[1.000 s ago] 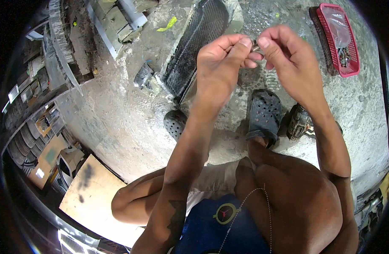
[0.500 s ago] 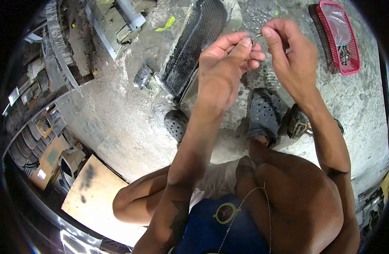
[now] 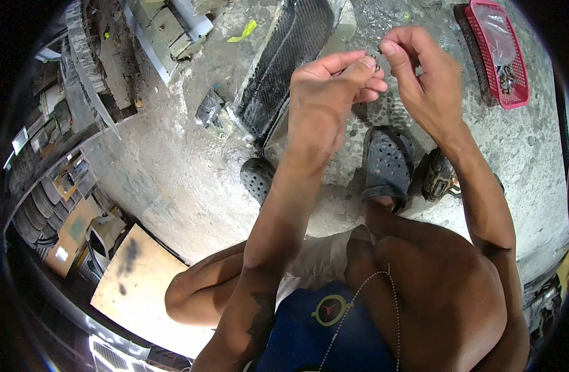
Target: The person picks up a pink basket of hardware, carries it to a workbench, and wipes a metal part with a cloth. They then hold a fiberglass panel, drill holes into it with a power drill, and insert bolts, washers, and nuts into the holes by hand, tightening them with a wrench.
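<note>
Two hands pinch a small metal part above a concrete floor

Nearest the camera, the blue shorts (image 3: pixel 321 328) carry a round emblem with a jumping figure – no lettering can be read – and a bead chain (image 3: pixel 358 310) hangs across them. Beyond the knees, the left hand (image 3: pixel 324 93) has its thumb and forefinger closed on a small metal part (image 3: pixel 375 57), its other fingers loosely curled; the right hand (image 3: pixel 420 77) meets it from 3 o'clock, fingertips pinched on the same piece, too small to identify. Under the hands stand two dark perforated clogs (image 3: pixel 388 161), a power drill (image 3: pixel 438 177) just beside the right one. Farther off – a black mesh panel (image 3: pixel 284 62) at 11 o'clock and a red plastic basket (image 3: pixel 500 53) at 2 o'clock, holding small hardware.
</note>
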The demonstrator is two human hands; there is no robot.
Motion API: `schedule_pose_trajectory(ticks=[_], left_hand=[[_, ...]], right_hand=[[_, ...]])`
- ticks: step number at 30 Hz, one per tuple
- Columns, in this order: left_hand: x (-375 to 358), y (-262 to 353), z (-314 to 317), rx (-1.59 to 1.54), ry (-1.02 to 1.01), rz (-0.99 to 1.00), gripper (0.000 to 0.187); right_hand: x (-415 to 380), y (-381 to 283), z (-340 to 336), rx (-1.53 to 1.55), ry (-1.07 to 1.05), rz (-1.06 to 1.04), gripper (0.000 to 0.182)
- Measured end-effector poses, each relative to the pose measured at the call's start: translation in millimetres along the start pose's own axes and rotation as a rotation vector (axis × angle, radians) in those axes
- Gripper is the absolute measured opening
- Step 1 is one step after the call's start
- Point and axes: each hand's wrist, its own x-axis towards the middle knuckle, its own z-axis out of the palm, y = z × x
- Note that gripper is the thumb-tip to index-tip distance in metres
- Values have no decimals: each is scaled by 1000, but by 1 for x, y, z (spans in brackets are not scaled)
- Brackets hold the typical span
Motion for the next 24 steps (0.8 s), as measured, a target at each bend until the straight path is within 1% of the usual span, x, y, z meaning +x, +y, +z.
schedule_pose_trajectory(ticks=[1,3,4,6,7,9,10,12,16,18,19,21,22,24], left_hand=[[0,1,0,0,1,0,33],[0,1,0,100,13,16,37],[0,2,0,100,13,17,37],[-3,1,1,159,-29,159,39],[-3,1,2,158,-33,157,39],[-4,-1,2,233,-46,280,38],[-5,-1,2,234,-46,278,38],[-5,-1,3,231,-56,380,33],[-2,-1,-2,193,-63,331,28],[1,-1,-3,6,-95,292,25],[0,0,-3,7,-95,292,25],[-2,2,-1,-5,-29,306,25],[-3,2,0,-3,-27,305,25],[-4,2,2,30,5,348,26]], right_hand=[[-1,3,0,1,0,0,15],[-3,10,2,303,-142,319,16],[-2,13,1,303,-142,317,16],[0,18,-1,950,-247,675,18],[0,20,-3,947,-243,677,18],[-1,23,-4,1032,-324,720,17],[-2,26,-4,1032,-323,722,17],[-4,31,-3,1277,-344,729,15],[-3,22,-3,1325,-308,742,15],[-4,16,0,1207,-220,673,20],[-4,13,0,1208,-219,673,20],[-4,9,-1,979,-119,558,20],[-4,6,-1,982,-119,559,20],[-1,-2,-2,803,-33,454,19]])
